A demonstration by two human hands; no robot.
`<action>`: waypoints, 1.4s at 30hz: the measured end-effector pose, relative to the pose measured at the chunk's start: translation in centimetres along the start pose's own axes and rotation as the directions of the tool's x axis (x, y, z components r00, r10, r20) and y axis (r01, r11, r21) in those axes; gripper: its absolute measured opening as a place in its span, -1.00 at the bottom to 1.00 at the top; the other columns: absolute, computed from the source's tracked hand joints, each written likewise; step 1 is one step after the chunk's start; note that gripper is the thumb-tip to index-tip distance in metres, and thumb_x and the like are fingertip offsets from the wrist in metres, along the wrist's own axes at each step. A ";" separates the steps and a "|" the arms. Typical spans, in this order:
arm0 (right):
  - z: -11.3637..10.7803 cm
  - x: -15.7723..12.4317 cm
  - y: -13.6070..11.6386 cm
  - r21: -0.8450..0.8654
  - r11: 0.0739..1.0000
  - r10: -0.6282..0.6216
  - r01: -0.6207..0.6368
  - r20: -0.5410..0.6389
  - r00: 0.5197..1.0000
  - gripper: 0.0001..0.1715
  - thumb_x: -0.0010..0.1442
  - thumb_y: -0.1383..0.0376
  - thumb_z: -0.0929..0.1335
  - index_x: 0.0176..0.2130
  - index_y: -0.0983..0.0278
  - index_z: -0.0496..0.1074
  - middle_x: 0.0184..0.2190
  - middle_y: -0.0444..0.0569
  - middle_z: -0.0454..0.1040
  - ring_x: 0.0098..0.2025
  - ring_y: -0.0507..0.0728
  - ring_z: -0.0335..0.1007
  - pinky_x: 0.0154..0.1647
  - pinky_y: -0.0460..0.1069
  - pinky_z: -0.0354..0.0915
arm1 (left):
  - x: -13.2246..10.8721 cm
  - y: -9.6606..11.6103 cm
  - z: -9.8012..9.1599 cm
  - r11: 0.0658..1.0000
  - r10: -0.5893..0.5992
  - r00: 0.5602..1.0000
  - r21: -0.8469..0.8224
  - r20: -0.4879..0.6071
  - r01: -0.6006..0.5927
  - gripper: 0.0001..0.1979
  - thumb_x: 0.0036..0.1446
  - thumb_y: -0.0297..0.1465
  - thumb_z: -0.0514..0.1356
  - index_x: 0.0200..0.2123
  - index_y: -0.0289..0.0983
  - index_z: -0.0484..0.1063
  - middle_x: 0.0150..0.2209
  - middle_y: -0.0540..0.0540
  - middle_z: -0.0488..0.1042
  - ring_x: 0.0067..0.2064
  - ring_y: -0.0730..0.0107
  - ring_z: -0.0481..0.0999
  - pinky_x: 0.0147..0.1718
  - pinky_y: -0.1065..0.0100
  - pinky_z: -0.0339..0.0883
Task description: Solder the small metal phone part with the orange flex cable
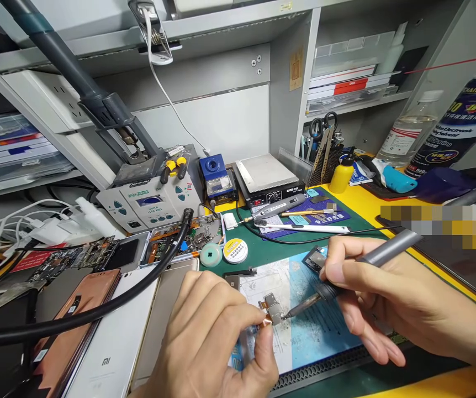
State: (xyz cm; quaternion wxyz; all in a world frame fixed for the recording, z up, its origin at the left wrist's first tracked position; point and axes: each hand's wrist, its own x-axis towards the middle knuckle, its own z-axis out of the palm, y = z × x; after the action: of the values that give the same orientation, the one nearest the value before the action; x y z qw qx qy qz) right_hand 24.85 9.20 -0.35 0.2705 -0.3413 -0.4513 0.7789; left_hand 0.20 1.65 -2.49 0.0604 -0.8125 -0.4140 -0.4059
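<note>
My left hand [217, 337] pinches a small flex cable part [271, 307], with copper-coloured ribbon and a grey metal plate, between thumb and index finger. In my right hand [358, 282] is a soldering iron [393, 247], held like a pen and slanting down to the left. Its dark tip meets the lower right edge of the metal plate, by a shiny spot; whether they touch I cannot tell. Below lies a blue and white work sheet [308, 337]. A small black part [315, 258] rests near my right fingers.
Phones [105, 337] and a thick black hose [138, 287] occupy the left. Behind stand a hot-air station [151, 202], a blue soldering unit [215, 174] and a heating plate [266, 172]. Brushes [304, 225] and a round tin [236, 251] lie ahead; bottles [407, 132] stand right.
</note>
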 end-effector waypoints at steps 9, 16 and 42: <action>-0.3 0.0 0.4 0.034 0.999 -0.012 0.013 -0.039 0.999 -0.59 0.26 0.08 0.53 -0.42 0.24 0.38 -0.64 -0.11 0.61 -0.73 0.03 0.48 -0.80 -0.25 0.29 | 0.0 0.0 0.1 1.000 -0.011 1.000 0.000 0.014 0.011 -0.79 0.09 -0.65 0.33 -0.25 -0.28 0.48 -0.38 -0.08 0.48 -0.30 0.25 0.36 -0.26 0.15 0.23; 0.0 0.0 0.0 0.002 1.000 0.012 -0.012 -0.040 0.999 -0.53 0.21 0.03 0.56 -0.42 0.23 0.35 -0.65 -0.11 0.61 -0.74 0.03 0.47 -0.81 -0.24 0.29 | 0.1 0.1 0.0 1.000 0.002 1.000 -0.006 0.019 -0.002 -0.78 0.09 -0.66 0.33 -0.25 -0.29 0.48 -0.38 -0.07 0.49 -0.30 0.26 0.35 -0.27 0.16 0.22; 0.0 -0.1 0.0 -0.022 1.000 0.008 -0.009 -0.042 0.999 -0.54 0.25 0.03 0.53 -0.42 0.22 0.32 -0.65 -0.13 0.60 -0.74 0.01 0.44 -0.80 -0.25 0.25 | 0.1 0.2 0.1 1.000 -0.002 1.000 -0.008 0.016 0.002 -0.78 0.08 -0.67 0.31 -0.26 -0.29 0.48 -0.39 -0.07 0.48 -0.31 0.26 0.35 -0.28 0.16 0.22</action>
State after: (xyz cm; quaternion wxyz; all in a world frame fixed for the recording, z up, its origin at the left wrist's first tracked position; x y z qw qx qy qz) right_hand 24.93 9.14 -0.33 0.2727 -0.3626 -0.4528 0.7676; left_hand 0.39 1.62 -2.42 0.0535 -0.8155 -0.4138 -0.4011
